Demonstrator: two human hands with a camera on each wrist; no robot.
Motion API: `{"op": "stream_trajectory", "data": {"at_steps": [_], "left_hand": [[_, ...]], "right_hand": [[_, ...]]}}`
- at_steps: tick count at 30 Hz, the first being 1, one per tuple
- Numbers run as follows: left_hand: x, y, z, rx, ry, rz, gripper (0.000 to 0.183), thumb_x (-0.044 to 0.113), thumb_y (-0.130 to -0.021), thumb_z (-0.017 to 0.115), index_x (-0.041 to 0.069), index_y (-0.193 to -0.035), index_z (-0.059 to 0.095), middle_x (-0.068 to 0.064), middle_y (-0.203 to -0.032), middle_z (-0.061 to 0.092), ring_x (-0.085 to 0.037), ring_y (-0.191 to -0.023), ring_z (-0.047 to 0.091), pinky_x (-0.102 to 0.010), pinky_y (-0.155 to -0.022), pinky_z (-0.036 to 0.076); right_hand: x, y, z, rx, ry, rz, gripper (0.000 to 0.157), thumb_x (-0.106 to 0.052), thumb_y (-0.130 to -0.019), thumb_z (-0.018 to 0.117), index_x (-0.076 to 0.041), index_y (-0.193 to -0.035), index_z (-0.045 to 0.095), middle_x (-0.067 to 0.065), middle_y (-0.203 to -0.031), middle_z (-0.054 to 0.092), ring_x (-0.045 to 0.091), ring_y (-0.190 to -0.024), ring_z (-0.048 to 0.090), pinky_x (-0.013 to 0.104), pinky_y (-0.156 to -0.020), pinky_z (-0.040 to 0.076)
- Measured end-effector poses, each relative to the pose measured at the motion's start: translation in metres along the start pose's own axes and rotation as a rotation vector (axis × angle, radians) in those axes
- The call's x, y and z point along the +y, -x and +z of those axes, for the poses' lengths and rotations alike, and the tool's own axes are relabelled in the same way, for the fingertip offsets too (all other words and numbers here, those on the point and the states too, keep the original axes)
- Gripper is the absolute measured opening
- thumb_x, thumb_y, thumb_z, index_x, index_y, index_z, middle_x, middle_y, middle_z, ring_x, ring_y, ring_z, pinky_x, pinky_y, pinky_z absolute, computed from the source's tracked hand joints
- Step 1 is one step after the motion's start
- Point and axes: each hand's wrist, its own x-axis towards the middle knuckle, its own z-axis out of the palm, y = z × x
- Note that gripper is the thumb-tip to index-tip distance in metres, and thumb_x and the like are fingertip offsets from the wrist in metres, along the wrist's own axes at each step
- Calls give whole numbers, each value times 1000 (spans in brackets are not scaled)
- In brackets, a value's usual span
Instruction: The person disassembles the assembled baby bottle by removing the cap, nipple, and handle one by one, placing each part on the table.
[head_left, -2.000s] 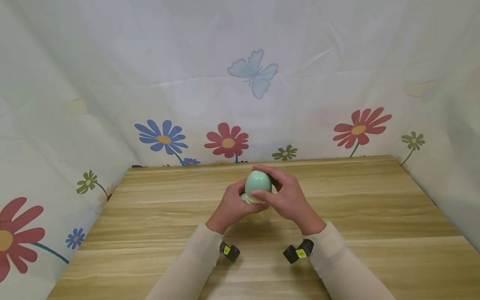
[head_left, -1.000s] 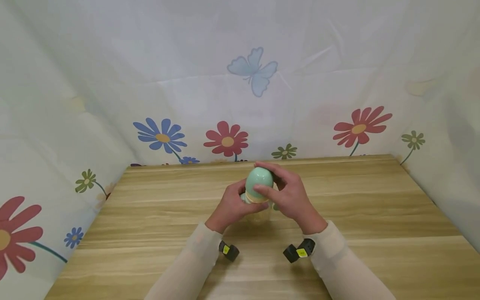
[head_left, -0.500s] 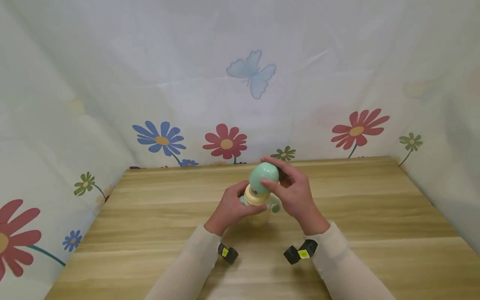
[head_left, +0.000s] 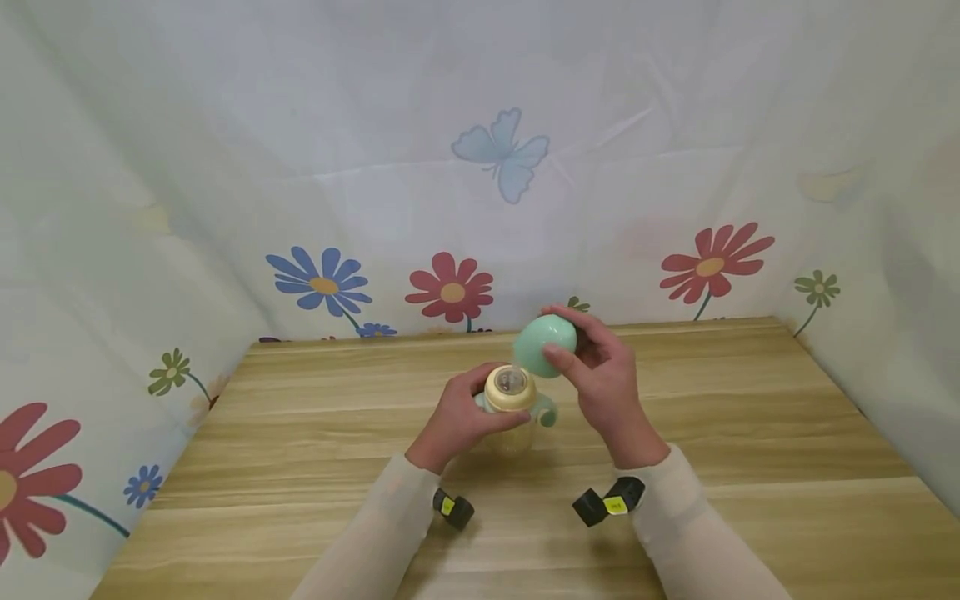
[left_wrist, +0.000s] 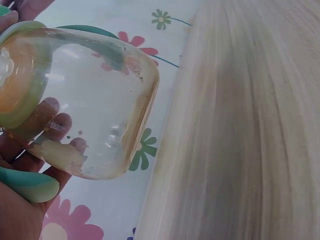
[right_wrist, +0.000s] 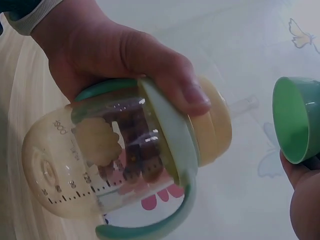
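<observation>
My left hand [head_left: 457, 417] grips a clear baby bottle [head_left: 510, 390] around its upper body and pale yellow collar. A translucent spout or straw tip [right_wrist: 245, 106] sticks out of the collar, uncovered. Green handles [right_wrist: 150, 231] flank the bottle, and measuring marks run along its wall in the right wrist view. My right hand [head_left: 609, 387] pinches a rounded mint-green cap [head_left: 542, 343] between thumb and fingers. The cap is tilted, up and to the right of the bottle's top, its hollow opening facing the spout in the right wrist view.
A wood-grain table [head_left: 360, 400] spreads beneath both hands. Behind and at the sides hangs a white curtain [head_left: 600, 167] printed with flowers and a butterfly. Black wrist cameras [head_left: 453, 508] are strapped to both wrists over pale sleeves.
My right hand has lifted the cap off the bottle and carried it up and right, uncovering the collar and spout. My left hand keeps its hold on the bottle, nearly in place.
</observation>
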Motion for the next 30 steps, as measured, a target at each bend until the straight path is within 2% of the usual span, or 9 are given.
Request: {"op": "stream_trajectory", "data": {"at_steps": [3, 8, 10, 14, 17, 22, 30], "left_hand": [[4, 0, -2, 17, -4, 2, 54, 31, -73, 85, 29, -121, 63, 7, -113, 67, -15, -101, 63, -38, -93, 51], [8, -1, -5, 47, -20, 3, 55, 33, -71, 86, 29, -120, 63, 8, -111, 68, -14, -100, 63, -38, -92, 51], [9, -1, -7, 52, -24, -4, 56, 33, -71, 86, 29, -121, 63, 8, -112, 68, -14, -101, 63, -39, -93, 51], [14, 1, -11, 58, -30, -26, 56, 35, -71, 85, 28, -122, 62, 8, -114, 67, -14, -102, 63, -41, -95, 50], [16, 2, -14, 66, -31, -42, 57, 37, -71, 85, 29, -122, 62, 9, -114, 67, -14, -103, 63, -42, -95, 50], [17, 2, -17, 74, -26, -49, 60, 39, -71, 85, 30, -125, 61, 8, -116, 67, -15, -105, 62, -42, -94, 51], [20, 1, -18, 80, -15, -50, 63, 37, -71, 86, 26, -127, 60, 6, -118, 67, -15, -106, 62, -47, -97, 49]], "right_hand": [[0, -2, -4, 24, -40, -26, 41, 5, -87, 65, 5, -128, 56, 6, -123, 63, 15, -111, 61, 24, -94, 52], [4, -5, -11, 53, -63, -24, 40, 3, -89, 64, 5, -128, 56, 18, -125, 60, 15, -112, 62, 24, -93, 52], [6, -6, -14, 69, -60, -13, 39, 2, -88, 65, 5, -127, 57, 18, -125, 61, 15, -112, 62, 24, -93, 52], [8, -6, -18, 104, -49, 15, 39, -1, -87, 68, 5, -124, 59, 4, -122, 65, 13, -111, 62, 22, -93, 52], [9, -5, -19, 128, -28, 49, 38, -2, -87, 69, 4, -124, 61, -1, -121, 66, 12, -110, 63, 22, -92, 53], [15, -6, -22, 154, 30, 121, 38, -4, -86, 70, 1, -123, 62, -4, -119, 66, 10, -106, 63, 20, -89, 53], [25, -8, -28, 163, 35, 196, 40, -7, -86, 72, 3, -123, 62, 2, -118, 68, 9, -107, 64, 20, -88, 54]]}}
